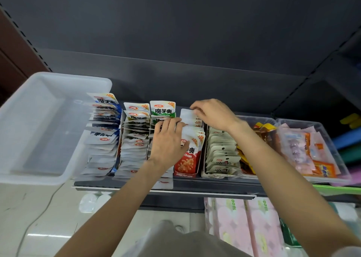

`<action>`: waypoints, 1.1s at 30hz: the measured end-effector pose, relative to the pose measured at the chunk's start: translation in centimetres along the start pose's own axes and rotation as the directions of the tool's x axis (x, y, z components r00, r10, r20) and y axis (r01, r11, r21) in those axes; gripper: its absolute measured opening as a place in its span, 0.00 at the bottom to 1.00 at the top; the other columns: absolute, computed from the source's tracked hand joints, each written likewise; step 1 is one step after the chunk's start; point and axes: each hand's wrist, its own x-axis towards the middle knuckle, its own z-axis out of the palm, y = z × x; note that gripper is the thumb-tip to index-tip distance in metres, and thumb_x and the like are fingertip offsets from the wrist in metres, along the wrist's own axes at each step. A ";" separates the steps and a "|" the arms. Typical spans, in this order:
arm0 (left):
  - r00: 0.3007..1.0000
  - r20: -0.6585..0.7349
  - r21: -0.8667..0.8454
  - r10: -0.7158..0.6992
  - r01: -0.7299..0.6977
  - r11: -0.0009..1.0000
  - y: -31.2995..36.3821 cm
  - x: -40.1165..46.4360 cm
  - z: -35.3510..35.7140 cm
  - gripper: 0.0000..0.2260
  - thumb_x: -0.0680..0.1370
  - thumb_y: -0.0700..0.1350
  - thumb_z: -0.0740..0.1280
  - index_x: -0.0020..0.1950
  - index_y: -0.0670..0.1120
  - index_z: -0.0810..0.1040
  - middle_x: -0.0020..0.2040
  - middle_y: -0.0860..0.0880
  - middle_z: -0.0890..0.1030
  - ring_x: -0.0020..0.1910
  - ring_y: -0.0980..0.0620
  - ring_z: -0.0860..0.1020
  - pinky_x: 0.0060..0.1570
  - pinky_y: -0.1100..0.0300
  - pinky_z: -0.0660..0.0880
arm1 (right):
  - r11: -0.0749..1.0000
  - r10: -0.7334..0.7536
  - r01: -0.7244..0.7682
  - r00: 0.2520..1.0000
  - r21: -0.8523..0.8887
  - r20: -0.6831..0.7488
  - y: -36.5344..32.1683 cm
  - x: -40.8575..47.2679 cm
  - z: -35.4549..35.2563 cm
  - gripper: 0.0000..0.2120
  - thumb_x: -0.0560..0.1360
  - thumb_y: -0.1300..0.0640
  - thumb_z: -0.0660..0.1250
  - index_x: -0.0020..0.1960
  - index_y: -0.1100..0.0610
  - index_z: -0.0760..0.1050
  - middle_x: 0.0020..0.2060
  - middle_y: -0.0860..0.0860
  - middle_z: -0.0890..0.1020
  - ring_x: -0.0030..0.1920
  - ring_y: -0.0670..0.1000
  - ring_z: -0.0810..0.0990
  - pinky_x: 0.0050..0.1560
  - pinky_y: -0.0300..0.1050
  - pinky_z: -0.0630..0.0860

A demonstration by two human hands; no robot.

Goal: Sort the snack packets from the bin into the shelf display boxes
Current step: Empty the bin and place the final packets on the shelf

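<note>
Hands among glossy flat red packets, upright.

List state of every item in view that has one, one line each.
white bin: on the shelf's left end, looks empty
red packet box: packed, packets upright
green packet box: filled, back packet upright
blue packet box: filled, packets leaning
left hand: fingers curled on the red packets' front
right hand: pinching the back red packets' tops
clear tray: holds loose pink and orange packets
</note>
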 end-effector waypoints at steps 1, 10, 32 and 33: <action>1.000 0.023 0.010 -0.004 0.003 1.000 0.3 -0.1 0.2 0.25 0.74 0.58 0.66 0.66 0.46 0.71 0.65 0.47 0.72 0.66 0.48 0.68 0.67 0.52 0.60 | 1.000 0.002 -0.002 0.999 0.006 -0.033 -0.1 -0.5 0.1 0.16 0.81 0.57 0.56 0.68 0.56 0.71 0.64 0.54 0.76 0.63 0.55 0.74 0.61 0.49 0.69; 0.949 -0.214 -0.462 -0.232 0.111 0.880 1.4 -1.9 -0.3 0.22 0.73 0.35 0.67 0.67 0.42 0.71 0.64 0.46 0.73 0.64 0.50 0.69 0.66 0.56 0.65 | 0.696 0.408 -0.230 0.907 0.680 -0.110 -6.8 -6.0 3.6 0.28 0.79 0.67 0.56 0.77 0.56 0.52 0.75 0.52 0.58 0.75 0.49 0.55 0.71 0.38 0.53; 0.997 -0.055 0.036 -0.058 0.060 0.998 -1.4 -1.3 0.0 0.17 0.70 0.47 0.72 0.57 0.47 0.78 0.61 0.45 0.75 0.62 0.44 0.71 0.58 0.48 0.63 | 0.880 0.403 -0.337 0.903 0.334 -0.150 -9.1 -5.7 9.1 0.27 0.78 0.66 0.61 0.74 0.63 0.56 0.74 0.62 0.56 0.75 0.60 0.52 0.73 0.54 0.60; 0.997 -0.065 0.034 -0.050 0.052 0.998 -1.4 -1.2 0.0 0.17 0.70 0.47 0.72 0.58 0.46 0.78 0.61 0.46 0.76 0.62 0.44 0.71 0.58 0.48 0.64 | 0.881 0.411 -0.346 0.898 0.322 -0.159 -8.9 -5.8 9.0 0.29 0.78 0.65 0.60 0.75 0.63 0.54 0.75 0.62 0.53 0.76 0.59 0.49 0.74 0.53 0.59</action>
